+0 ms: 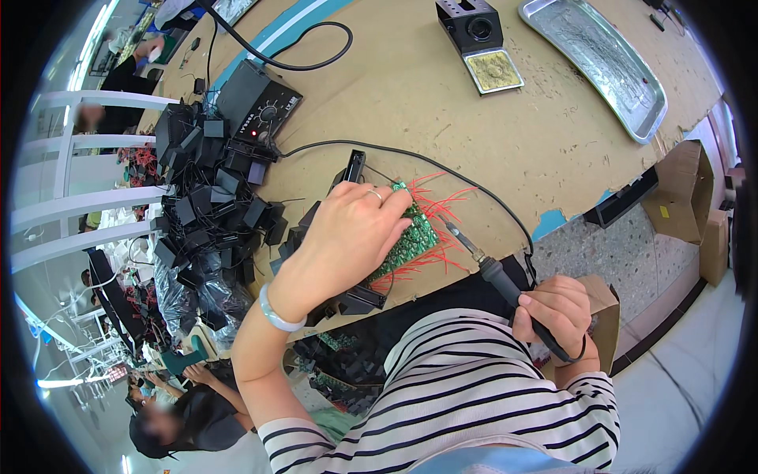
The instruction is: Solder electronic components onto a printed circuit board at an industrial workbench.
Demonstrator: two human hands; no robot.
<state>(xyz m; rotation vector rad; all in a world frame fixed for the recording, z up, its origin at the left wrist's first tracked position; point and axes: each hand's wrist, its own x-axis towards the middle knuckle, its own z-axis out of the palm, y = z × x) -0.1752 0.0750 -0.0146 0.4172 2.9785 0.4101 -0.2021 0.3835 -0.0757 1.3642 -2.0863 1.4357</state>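
Observation:
My left hand (351, 233) is closed over a green circuit board (418, 238), fingers curled on its upper left part. Part of the board is hidden under that hand. Thin red wires (442, 207) stick out around the board's edges. In my right hand (557, 316) is a soldering iron (500, 280), held by its dark handle. Its metal tip points up and left, close to the board's right side and among the red wires; whether it touches anything I cannot tell. A black cable (474, 180) arcs over the tabletop beyond the board.
A black soldering station (257, 107) with a dial and red light stands left. Beside it is a heap of black plastic cases (209, 186) with cords. An iron stand (471, 30) with a cleaning pad (495, 71) and a metal tray (608, 75) lie farther back. Another person (185, 415) sits lower left.

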